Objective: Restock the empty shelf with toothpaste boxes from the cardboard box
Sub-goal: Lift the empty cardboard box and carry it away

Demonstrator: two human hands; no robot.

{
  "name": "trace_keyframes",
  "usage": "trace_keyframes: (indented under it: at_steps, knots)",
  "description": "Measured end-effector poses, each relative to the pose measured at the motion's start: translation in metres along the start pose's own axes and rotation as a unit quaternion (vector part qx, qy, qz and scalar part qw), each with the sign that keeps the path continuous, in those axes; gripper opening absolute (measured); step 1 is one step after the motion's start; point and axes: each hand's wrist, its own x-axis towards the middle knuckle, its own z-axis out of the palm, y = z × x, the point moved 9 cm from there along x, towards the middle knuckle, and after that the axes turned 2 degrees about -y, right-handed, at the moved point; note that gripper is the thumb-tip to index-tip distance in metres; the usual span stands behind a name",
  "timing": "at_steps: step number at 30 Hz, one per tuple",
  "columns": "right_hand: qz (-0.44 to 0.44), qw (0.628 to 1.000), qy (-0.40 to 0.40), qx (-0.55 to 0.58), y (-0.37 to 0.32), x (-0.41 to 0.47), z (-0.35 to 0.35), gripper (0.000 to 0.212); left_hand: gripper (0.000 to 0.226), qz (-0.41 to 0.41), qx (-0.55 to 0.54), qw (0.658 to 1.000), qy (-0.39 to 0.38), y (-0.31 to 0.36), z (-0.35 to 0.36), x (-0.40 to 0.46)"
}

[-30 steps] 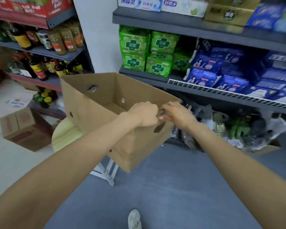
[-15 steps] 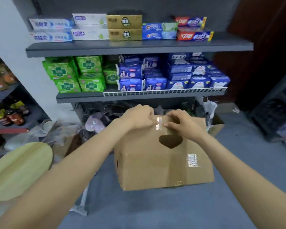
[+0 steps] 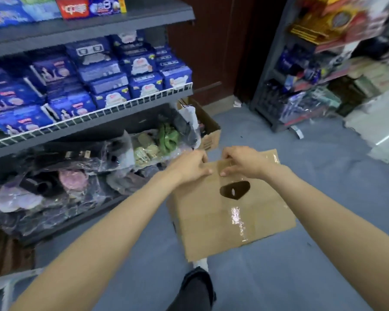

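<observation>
I hold a brown cardboard box in front of me, above the blue-grey floor. It has an oval handle hole and shiny tape on its near side. My left hand grips the box's top edge on the left, and my right hand grips the same edge just to the right. The inside of the box is hidden. Toothpaste boxes, red and blue, lie on the top grey shelf at the upper left.
Blue packs fill the middle shelf behind a white wire rail. The bottom shelf holds bagged goods. An open carton stands at the shelf's end. Another stocked rack stands at the right. My foot is below the box.
The view has swung to the right along the shelf unit and downward. Both hands keep their grip on the box's top edge, and the box has come along to the right.
</observation>
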Motion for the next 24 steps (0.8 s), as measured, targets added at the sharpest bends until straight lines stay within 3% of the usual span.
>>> trace_keyframes:
  at_steps: [5, 10, 16, 24]
  knots:
    - [0.049, 0.998, -0.044, 0.021, 0.117, 0.022, 0.001, 0.029, 0.043, 0.035, 0.057, 0.989, -0.135, 0.065, 0.047, 0.105]
    - [0.094, 0.993, -0.014, 0.07, 0.241, 0.028, -0.042, 0.021, 0.032, 0.06, 0.049, 0.996, -0.049, 0.135, 0.046, 0.212]
    - [0.137, 0.987, 0.029, 0.083, 0.385, 0.031, -0.092, 0.03, 0.033, 0.064, 0.044, 0.997, 0.002, 0.225, 0.064, 0.334]
    - [0.151, 0.982, 0.001, 0.11, 0.629, 0.002, -0.12, 0.023, 0.023, 0.103, 0.026, 0.994, -0.007, 0.412, 0.113, 0.48]
